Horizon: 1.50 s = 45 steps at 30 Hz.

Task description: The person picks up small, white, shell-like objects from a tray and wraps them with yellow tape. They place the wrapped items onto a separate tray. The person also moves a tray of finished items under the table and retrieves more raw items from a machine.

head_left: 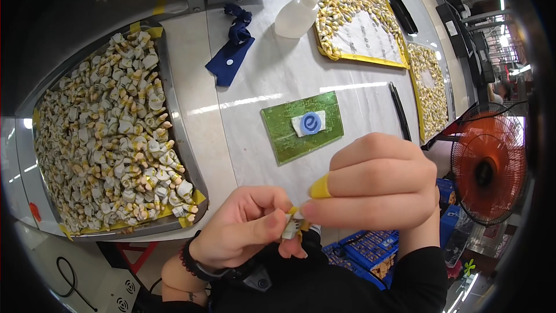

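Close to my body, my left hand [249, 226] pinches a small white-and-yellow figure part [291, 226] between thumb and fingers, with dark marks on its white side. My right hand [379, 182] comes in from the right, fingers curled, and one fingertip meets the part's upper edge. A yellow finger cot [319, 187] covers another of its fingertips. The right thumb and whatever it may pinch are hidden behind the fingers. Beyond the hands lies a green square mat [278, 139] bearing a white pad [299, 129] and a round blue disc [311, 123].
At left stands a metal tray [188, 162] heaped with similar white parts [104, 133]. A squeeze bottle [295, 18], a navy cloth strap [230, 61] and a black pen [399, 110] lie farther out. Two yellow-edged trays [365, 59] hold small yellowish pieces. An orange fan [489, 165] and blue crates [370, 249] are right.
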Available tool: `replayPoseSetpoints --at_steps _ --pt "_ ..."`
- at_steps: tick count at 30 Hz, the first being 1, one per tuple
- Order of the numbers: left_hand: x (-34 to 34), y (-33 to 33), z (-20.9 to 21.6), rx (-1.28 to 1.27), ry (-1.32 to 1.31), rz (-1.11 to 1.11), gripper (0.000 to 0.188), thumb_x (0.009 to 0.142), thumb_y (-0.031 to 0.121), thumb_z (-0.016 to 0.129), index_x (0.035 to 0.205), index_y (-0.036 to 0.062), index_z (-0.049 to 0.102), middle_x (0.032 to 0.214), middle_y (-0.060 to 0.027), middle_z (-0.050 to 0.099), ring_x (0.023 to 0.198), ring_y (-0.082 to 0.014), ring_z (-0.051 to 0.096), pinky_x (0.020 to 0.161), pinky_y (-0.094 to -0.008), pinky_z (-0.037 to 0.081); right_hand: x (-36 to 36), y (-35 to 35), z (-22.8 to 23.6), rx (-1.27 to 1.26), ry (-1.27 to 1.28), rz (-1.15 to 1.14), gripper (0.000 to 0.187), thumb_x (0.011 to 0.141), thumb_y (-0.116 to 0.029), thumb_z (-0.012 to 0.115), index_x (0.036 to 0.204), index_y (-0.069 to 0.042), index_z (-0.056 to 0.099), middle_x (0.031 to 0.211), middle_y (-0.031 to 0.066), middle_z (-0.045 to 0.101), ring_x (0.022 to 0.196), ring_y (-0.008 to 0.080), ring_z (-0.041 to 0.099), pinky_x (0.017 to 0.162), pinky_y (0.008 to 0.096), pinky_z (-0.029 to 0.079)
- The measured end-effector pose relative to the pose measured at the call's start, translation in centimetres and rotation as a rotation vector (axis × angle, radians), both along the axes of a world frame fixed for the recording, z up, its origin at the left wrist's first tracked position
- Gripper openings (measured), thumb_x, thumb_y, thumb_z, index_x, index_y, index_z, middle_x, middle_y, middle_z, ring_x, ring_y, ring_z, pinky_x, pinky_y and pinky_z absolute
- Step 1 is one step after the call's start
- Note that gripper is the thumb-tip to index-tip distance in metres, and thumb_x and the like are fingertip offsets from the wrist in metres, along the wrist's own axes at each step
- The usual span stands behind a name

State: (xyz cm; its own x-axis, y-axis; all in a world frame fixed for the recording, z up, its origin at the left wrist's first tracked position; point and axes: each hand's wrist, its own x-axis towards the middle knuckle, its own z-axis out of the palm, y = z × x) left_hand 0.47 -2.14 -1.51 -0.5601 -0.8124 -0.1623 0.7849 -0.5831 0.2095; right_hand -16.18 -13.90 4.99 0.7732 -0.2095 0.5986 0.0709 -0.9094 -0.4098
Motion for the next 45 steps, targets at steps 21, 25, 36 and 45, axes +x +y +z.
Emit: replayPoseSetpoints --at_steps 21,25,36,45 --pt "-0.4 -0.2 0.2 -0.005 0.027 -0.037 0.026 0.086 0.02 0.063 0.092 -0.0038 0.056 0.081 -0.0083 0.063 0.075 -0.0125 0.062 0.071 -0.0243 0.049 0.3 1.3 -0.5 0.117 -0.03 -0.005 0.015 0.061 -0.003 0.071 0.076 -0.003 0.068 0.075 0.0048 0.062 0.062 0.0162 0.059 0.052 0.0231 0.049" --pt "0.1 -0.6 0.6 -0.029 -0.091 -0.025 0.022 0.085 0.015 0.064 0.096 -0.0035 0.056 0.084 -0.0082 0.063 0.078 -0.0121 0.061 0.073 -0.0242 0.048 0.0 1.5 -0.4 0.107 -0.026 -0.042 0.014 0.062 -0.004 0.072 0.076 -0.005 0.07 0.076 0.0038 0.064 0.064 0.0148 0.06 0.052 0.0225 0.048" --pt "-0.2 0.0 0.6 -0.698 -1.024 0.508 0.03 0.075 0.015 0.076 0.093 -0.0023 0.059 0.085 -0.0141 0.066 0.078 -0.0182 0.061 0.071 -0.0284 0.048 -10.2 -4.2 1.9 -0.322 -0.175 -0.937 0.011 0.08 0.0 0.061 0.09 -0.001 0.065 0.081 0.0053 0.065 0.071 0.0159 0.058 0.064 0.0224 0.044" --pt "-0.6 0.0 0.8 -0.599 -0.958 0.539 0.036 0.074 0.022 0.076 0.093 -0.0016 0.057 0.08 -0.0121 0.065 0.077 -0.0182 0.061 0.068 -0.0292 0.049 -28.6 -11.8 -5.6 0.027 0.705 -1.215 0.024 0.076 -0.008 0.064 0.099 -0.002 0.066 0.079 0.0188 0.064 0.067 0.0266 0.063 0.061 0.033 0.048"
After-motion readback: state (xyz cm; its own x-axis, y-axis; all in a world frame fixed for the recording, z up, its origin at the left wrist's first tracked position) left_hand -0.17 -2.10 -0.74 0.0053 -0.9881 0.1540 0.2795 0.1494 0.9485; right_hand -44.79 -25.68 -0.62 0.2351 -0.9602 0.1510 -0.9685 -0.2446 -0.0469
